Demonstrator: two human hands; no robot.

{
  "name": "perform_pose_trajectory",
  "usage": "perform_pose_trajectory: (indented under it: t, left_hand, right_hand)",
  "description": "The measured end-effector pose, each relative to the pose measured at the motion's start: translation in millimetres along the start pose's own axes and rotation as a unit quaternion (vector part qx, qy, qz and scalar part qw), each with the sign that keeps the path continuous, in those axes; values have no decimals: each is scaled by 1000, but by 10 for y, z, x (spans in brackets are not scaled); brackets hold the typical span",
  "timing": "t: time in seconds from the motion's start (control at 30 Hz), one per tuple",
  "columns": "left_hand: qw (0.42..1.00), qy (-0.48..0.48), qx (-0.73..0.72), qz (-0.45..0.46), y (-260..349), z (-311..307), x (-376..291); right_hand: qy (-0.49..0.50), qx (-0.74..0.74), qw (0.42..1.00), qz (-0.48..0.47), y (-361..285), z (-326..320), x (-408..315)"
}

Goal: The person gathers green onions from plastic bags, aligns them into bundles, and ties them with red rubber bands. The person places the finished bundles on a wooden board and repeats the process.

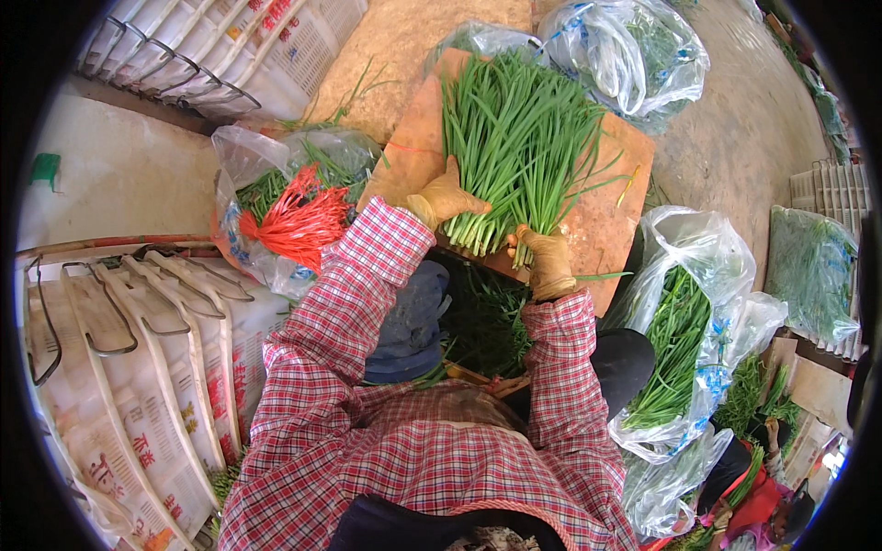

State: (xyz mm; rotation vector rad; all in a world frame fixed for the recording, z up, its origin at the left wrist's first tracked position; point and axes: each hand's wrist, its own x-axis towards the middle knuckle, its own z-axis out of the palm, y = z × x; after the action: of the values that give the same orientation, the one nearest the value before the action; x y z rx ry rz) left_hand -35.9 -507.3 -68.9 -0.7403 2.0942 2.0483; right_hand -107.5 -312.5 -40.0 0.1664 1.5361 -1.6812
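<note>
A thick spread of green garlic chives [510, 131] lies on a reddish-brown board [623, 165] before me, stem ends towards me. My left hand [444, 196], in a tan glove with worn fingertips, rests on the lower left part of the chives, thumb and fingers apart. Gloved the same way, my right hand [544, 258] grips the stem ends of a bunch at the right of the spread. A bundle of red plastic ties [300, 220] sits on a plastic bag of greens left of the board. A thin yellow strip [628, 186] lies on the board's right side.
Stacked white plastic crates [138, 386] stand at the left, others [303, 48] at the upper left. Clear bags of greens lie beyond the board [623, 55] and to its right [665, 351]. Loose greens [486, 310] lie in a dark space below it. Another person's hand [720, 516] shows at the lower right.
</note>
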Motion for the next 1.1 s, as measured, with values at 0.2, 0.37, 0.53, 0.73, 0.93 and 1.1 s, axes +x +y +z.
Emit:
perform_pose_trajectory:
  t: [0.2,0.37,0.53,0.73,0.93,1.1]
  left_hand:
    - [954,135,238,-123,207,321,-46]
    - [962,159,203,-90,253,420,-118]
    - [949,210,229,-51,120,417,-101]
    - [961,199,193,-16,-105,347,-2]
    - [968,223,115,7,424,447,-184]
    - [952,212,205,81,1027,427,-377]
  right_hand:
    - [-15,-4,999,37,-7,111,13]
    - [-41,-21,999,26,-287,-69,9]
    - [-23,25,982,-188,-960,-509,47]
    - [114,-113,945,-285,-1067,-1165,711]
    - [222,-629,744,-27,-268,-1428,1064]
    - [342,-721,575,-181,-412,-1215,518]
